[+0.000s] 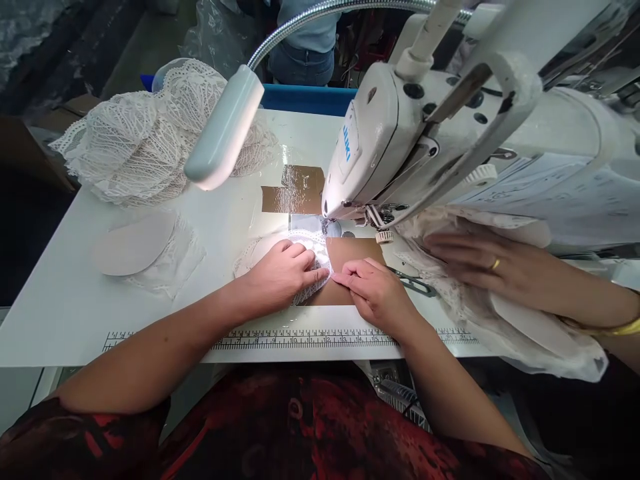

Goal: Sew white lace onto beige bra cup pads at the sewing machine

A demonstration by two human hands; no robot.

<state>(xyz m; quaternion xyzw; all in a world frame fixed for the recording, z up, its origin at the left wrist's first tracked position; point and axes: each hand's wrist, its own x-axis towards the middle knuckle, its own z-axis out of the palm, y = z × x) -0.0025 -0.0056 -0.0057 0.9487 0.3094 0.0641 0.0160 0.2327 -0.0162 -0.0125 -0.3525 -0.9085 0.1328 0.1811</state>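
Note:
My left hand (283, 273) lies with curled fingers pressed on a white lace piece (306, 241) just in front of the needle of a white sewing machine (380, 143). My right hand (377, 288) pinches the right edge of the same lace piece, resting on a brown cardboard patch (356, 252). The fingertips of both hands almost meet. The needle area is partly hidden by the machine head.
A pile of white lace (135, 143) lies at the back left, and a flat oval pad (134, 243) in front of it. A gooseneck lamp (223, 130) hangs over the table. Another person's hand (480, 257) with a ring rests on white fabric (525, 327) at right. Small snips (415, 284) lie nearby.

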